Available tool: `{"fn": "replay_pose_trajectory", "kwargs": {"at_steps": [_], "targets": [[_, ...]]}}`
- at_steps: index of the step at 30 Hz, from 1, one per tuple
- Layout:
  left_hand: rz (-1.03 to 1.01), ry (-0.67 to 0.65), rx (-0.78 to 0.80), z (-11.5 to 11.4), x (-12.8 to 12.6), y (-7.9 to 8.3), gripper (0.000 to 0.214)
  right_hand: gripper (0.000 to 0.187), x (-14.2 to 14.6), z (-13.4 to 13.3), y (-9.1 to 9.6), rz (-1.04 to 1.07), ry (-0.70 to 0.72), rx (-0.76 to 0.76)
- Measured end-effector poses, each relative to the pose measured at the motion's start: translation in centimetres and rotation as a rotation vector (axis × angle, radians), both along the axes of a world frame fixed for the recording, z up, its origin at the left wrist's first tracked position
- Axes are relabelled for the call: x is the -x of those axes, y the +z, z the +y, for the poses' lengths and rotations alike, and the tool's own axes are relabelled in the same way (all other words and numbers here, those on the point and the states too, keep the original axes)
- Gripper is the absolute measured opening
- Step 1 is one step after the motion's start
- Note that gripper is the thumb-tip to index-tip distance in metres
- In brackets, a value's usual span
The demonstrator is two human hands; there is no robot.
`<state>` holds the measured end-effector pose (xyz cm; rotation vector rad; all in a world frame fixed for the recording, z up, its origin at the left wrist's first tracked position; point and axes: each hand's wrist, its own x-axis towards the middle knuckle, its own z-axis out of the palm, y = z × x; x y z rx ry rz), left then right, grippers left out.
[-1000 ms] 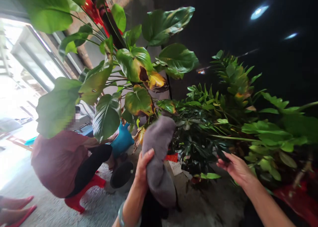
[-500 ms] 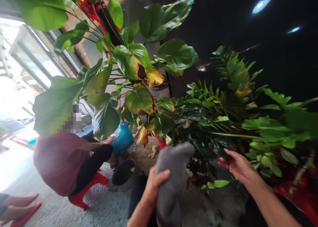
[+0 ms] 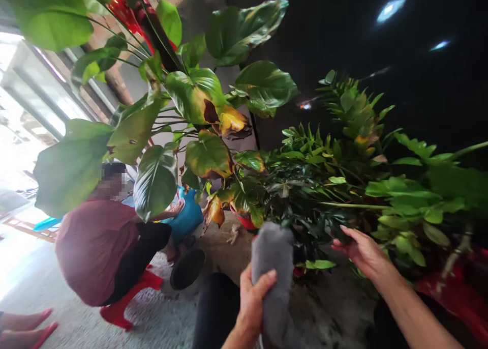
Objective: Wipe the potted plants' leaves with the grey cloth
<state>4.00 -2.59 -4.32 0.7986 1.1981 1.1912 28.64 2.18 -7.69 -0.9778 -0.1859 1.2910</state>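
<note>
In the head view, my left hand (image 3: 256,295) is closed around a soft grey cloth (image 3: 272,267), which stands up above the thumb and hangs down below the fist. My right hand (image 3: 368,255) reaches in from the lower right, its thumb and fingertips closed at a dark green leaf (image 3: 343,232) on the edge of a low leafy plant (image 3: 297,196). The leaf is dark against the shadow, so its outline is hard to make out. A bright green leaf (image 3: 319,264) hangs low between my two hands.
A tall plant with broad, partly browned leaves (image 3: 209,153) rises at left centre. Beyond it a person (image 3: 97,247) sits on a red stool (image 3: 131,293) beside a blue container (image 3: 186,216) and a dark bucket (image 3: 188,268). Another person's feet (image 3: 32,326) show lower left.
My left hand has moved to the right with the grey cloth, whose top now stands straighter. My right hand stays at the dark leaf. The whole view has shifted slightly.
</note>
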Motion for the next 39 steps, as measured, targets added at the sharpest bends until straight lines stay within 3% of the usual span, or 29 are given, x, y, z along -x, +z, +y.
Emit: {"fn": "replay_pose_trajectory", "kwargs": {"at_steps": [3, 5, 6, 8, 12, 14, 15, 17, 20, 22, 24, 26, 29, 31, 33, 36, 39], "targets": [[0.047, 0.231, -0.178, 2.9, 0.6, 4.1, 0.045, 0.018, 0.0, 0.0, 0.2, 0.006, -0.001, 0.000], [0.038, 0.237, -0.202, 5.1, 0.3, 6.1, 0.047, 0.017, 0.2, 0.1, 0.3, 0.008, -0.003, 0.000], [0.037, 0.212, -0.191, 5.8, -0.1, 6.3, 0.047, 0.017, 0.3, 0.1, 0.4, 0.012, -0.006, -0.002], [0.055, 0.116, -0.133, 5.9, -1.1, 5.1, 0.046, 0.017, 0.6, 0.1, 0.6, 0.020, -0.007, -0.015], [0.061, -0.164, 0.010, 2.0, -2.4, -0.5, 0.046, 0.017, 0.7, 0.0, 0.7, 0.013, -0.013, -0.035], [0.041, -0.222, 0.010, -0.1, -2.2, -1.6, 0.048, 0.018, 0.5, -0.1, 0.6, 0.010, -0.020, -0.032], [0.041, -0.205, -0.006, -0.6, -2.0, -1.3, 0.048, 0.018, 0.4, -0.1, 0.5, 0.012, -0.020, -0.033], [0.064, -0.094, -0.072, -0.5, -1.5, 0.8, 0.049, 0.020, 0.3, -0.1, 0.4, 0.017, -0.017, -0.040], [0.104, 0.094, -0.233, 2.0, -1.7, 5.3, 0.047, 0.019, 0.3, 0.0, 0.4, 0.023, -0.021, -0.044], [0.128, 0.090, -0.324, 4.2, -2.5, 7.0, 0.044, 0.016, 0.4, 0.2, 0.5, 0.026, -0.025, -0.048], [0.175, -0.048, -0.355, 5.7, -3.3, 7.0, 0.039, 0.014, 0.5, 0.2, 0.4, 0.028, -0.026, -0.052], [0.272, -0.268, -0.329, 6.2, -3.5, 5.5, 0.034, 0.016, 0.5, 0.3, 0.3, 0.027, -0.030, -0.044], [0.450, -0.584, -0.266, 5.3, -2.6, 3.4, 0.025, 0.021, 0.2, 0.2, -0.2, 0.025, -0.035, -0.028], [0.483, -0.697, -0.257, 4.7, -1.7, 3.6, 0.026, 0.022, 0.0, 0.1, -0.4, 0.026, -0.034, -0.022], [0.402, -0.671, -0.268, 4.8, -1.3, 5.2, 0.032, 0.022, -0.1, 0.1, -0.4, 0.030, -0.031, -0.020], [0.199, -0.451, -0.330, 6.6, -2.3, 8.1, 0.038, 0.022, 0.1, 0.0, 0.0, 0.034, -0.032, -0.019], [0.132, -0.291, -0.407, 8.9, -4.1, 8.6, 0.038, 0.023, 0.4, 0.1, 0.5, 0.038, -0.041, -0.025]]}}
